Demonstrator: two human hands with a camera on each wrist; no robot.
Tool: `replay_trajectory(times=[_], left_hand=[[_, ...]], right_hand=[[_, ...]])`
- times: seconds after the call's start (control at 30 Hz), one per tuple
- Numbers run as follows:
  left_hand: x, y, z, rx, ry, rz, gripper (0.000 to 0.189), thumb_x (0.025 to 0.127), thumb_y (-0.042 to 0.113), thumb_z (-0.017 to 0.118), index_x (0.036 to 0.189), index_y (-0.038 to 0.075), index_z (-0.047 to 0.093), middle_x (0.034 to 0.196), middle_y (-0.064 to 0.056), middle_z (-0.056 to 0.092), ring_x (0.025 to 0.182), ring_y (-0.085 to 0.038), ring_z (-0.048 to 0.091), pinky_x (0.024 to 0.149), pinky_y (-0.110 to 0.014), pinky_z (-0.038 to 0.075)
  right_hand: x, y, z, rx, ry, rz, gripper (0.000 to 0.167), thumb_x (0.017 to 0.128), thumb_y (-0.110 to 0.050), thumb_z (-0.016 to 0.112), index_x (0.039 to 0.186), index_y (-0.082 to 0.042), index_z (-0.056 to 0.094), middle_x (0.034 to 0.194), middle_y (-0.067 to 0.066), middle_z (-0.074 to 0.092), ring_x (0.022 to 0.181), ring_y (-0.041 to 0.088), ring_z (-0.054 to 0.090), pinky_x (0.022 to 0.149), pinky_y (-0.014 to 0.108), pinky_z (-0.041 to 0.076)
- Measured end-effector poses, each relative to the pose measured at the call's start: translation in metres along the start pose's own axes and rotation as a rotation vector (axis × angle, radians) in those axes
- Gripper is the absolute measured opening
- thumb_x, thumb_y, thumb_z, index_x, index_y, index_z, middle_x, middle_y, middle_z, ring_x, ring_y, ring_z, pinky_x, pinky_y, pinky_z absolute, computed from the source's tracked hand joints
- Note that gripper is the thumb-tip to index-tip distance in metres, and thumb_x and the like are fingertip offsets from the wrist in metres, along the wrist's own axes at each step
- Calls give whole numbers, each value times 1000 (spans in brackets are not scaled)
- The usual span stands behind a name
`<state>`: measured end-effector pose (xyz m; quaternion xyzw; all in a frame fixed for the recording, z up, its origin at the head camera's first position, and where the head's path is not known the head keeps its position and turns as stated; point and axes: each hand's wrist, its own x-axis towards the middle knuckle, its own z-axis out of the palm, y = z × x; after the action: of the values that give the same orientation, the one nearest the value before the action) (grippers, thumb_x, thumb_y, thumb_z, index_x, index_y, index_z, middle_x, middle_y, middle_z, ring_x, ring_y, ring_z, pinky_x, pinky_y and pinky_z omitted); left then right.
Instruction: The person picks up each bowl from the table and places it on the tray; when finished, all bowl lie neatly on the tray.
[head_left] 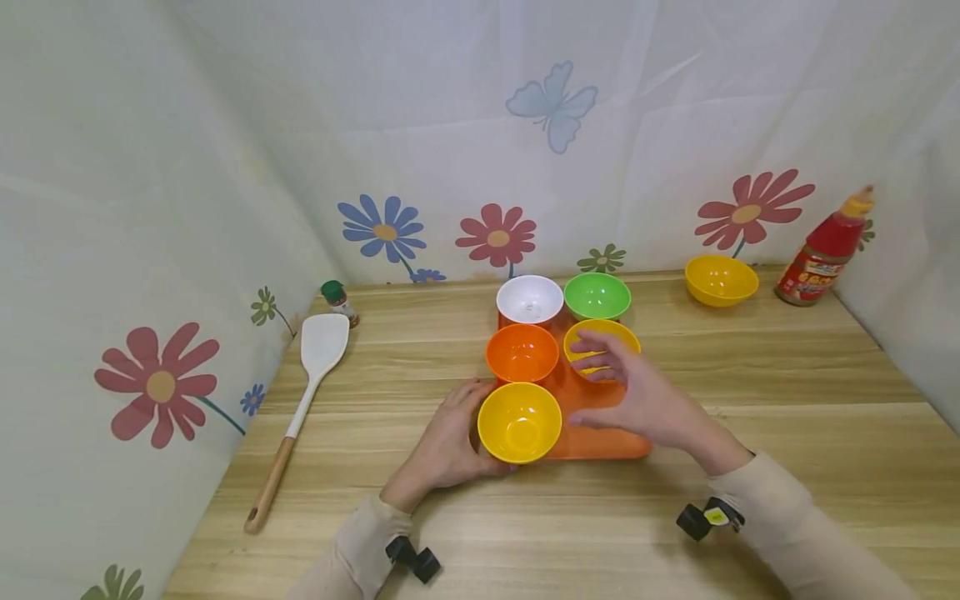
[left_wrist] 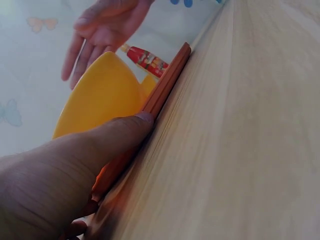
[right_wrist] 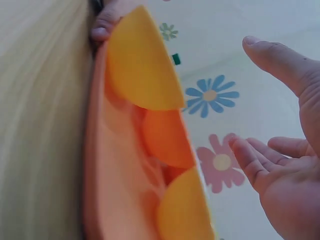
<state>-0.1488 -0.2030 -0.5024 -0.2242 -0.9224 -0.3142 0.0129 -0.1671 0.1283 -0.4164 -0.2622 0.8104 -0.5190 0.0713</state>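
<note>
An orange tray holds two columns of small bowls. A yellow bowl stands at its near left, with an orange bowl behind it and a white bowl farther back. A green bowl and another yellow bowl make up the right column. My left hand grips the tray's near left corner around the nearest bowl; its thumb lies on the tray edge in the left wrist view. My right hand hovers over the tray's right side, fingers spread and holding nothing, partly hiding the second yellow bowl.
To the left lies a white spatula with a wooden handle, beside a small green-capped jar. At the back right stand a separate yellow bowl and a red sauce bottle. A flowered curtain borders the table.
</note>
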Motion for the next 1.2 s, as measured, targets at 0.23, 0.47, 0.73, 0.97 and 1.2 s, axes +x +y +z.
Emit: replay_trajectory(times=[0.23, 0.47, 0.73, 0.97, 1.2], left_hand=[[0, 1, 0, 5, -2, -10, 120, 68, 56, 105, 166, 15, 49, 168, -2, 50, 162, -30, 38, 132, -62, 34], [-1, 0, 1, 3, -13, -20, 119, 68, 55, 104, 166, 16, 48, 168, 0, 50, 160, -26, 40, 132, -59, 35], [0, 1, 1, 14, -17, -28, 119, 69, 55, 104, 167, 17, 48, 168, 0, 50, 159, -25, 41, 132, -58, 34], [0, 2, 0, 18, -24, -36, 119, 70, 56, 104, 167, 18, 47, 168, 1, 50, 161, -24, 39, 133, -58, 33], [-1, 3, 0, 15, -22, -42, 119, 69, 56, 104, 167, 18, 48, 169, 0, 50, 160, -25, 39, 132, -59, 34]], right_hand=[[-4, -10, -33, 37, 137, -107, 101, 87, -5, 96, 169, -9, 38, 160, 10, 55, 143, 31, 57, 113, 20, 51], [-7, -16, -64, 118, 290, -224, 96, 84, 18, 88, 166, -5, 43, 156, 4, 59, 140, 18, 58, 113, 19, 51], [-7, -19, -105, 63, 442, -190, 97, 85, 18, 87, 168, -13, 46, 155, 1, 60, 140, 13, 59, 111, 14, 50], [-2, -13, -140, -69, 557, -61, 93, 92, 2, 88, 171, -17, 42, 162, 3, 56, 144, 11, 55, 115, 10, 44], [2, -5, -167, -98, 609, 15, 90, 99, -9, 85, 173, -25, 38, 168, 2, 51, 152, 14, 49, 112, 4, 41]])
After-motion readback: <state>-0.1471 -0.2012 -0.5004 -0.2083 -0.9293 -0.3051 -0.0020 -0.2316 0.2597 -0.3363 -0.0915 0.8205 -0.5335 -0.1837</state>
